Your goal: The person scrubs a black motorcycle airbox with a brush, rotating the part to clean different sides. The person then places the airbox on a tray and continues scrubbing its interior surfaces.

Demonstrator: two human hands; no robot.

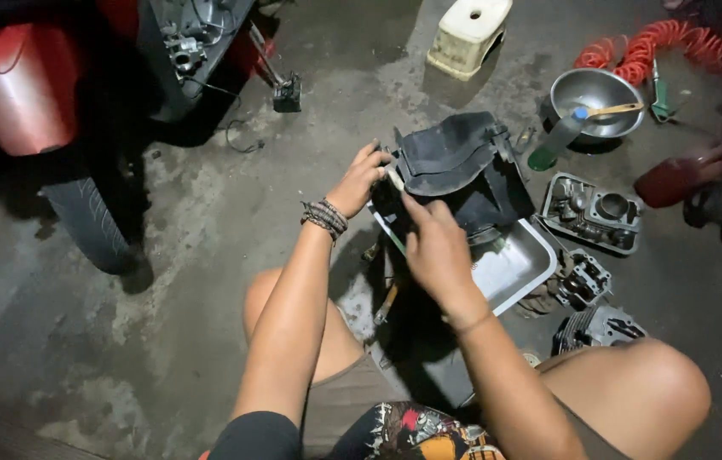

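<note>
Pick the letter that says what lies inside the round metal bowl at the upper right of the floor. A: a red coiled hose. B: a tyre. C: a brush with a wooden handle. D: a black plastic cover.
C: a brush with a pale wooden handle rests across the metal bowl, its blue end toward the bowl's left rim, while the red coiled hose lies on the floor behind the bowl.

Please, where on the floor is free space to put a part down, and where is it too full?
Free: the bare concrete between the tyre and the left hand, and the patch between the white stool and the motorcycle. Crowded: right of the tray, where engine parts, the steel bowl and red hose lie close together.
</note>
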